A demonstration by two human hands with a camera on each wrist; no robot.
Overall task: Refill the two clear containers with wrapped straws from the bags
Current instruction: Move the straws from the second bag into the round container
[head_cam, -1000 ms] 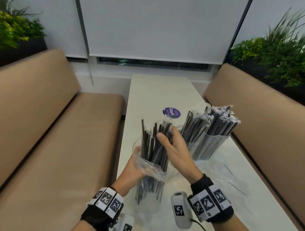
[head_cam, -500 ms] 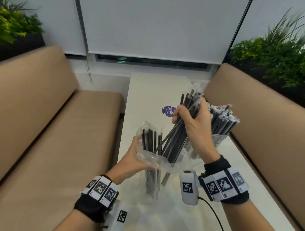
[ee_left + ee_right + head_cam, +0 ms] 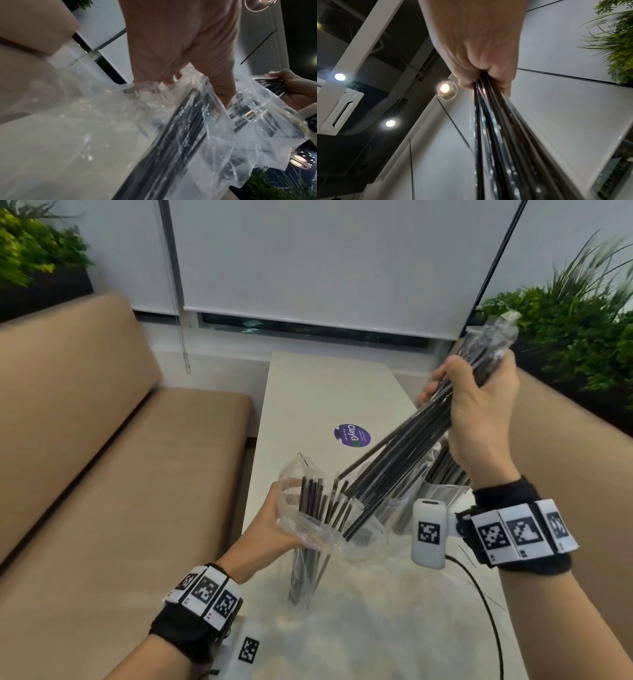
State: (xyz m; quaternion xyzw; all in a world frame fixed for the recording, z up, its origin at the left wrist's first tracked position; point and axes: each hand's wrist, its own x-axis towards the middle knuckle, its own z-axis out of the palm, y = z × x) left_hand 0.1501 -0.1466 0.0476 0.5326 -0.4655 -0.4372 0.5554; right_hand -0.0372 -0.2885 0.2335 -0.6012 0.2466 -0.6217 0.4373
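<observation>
My left hand (image 3: pixel 270 525) grips the mouth of a clear plastic bag (image 3: pixel 308 529) standing on the white table (image 3: pixel 325 385), with several black wrapped straws (image 3: pixel 313 498) still upright inside. My right hand (image 3: pixel 479 409) grips a bundle of black wrapped straws (image 3: pixel 407 446) and holds it slanted up to the right, its lower ends just above the bag mouth. The two clear containers (image 3: pixel 442 491) stand behind my right wrist, mostly hidden, holding straws. The left wrist view shows my left fingers (image 3: pixel 221 89) curled on the bag film (image 3: pixel 240 148); the right wrist view shows my right hand (image 3: pixel 481 75) closed round the bundle (image 3: pixel 501 135).
A purple round sticker (image 3: pixel 352 434) lies on the table beyond the bag. Crumpled clear plastic (image 3: pixel 376 611) covers the near table. Tan bench seats (image 3: pixel 102 474) flank the table on both sides, with plants (image 3: pixel 575 337) behind the right one.
My right hand closed on a bundle of straws inside the bag and drew it up and to the right, almost out of the bag. My left hand kept holding the bag mouth.
</observation>
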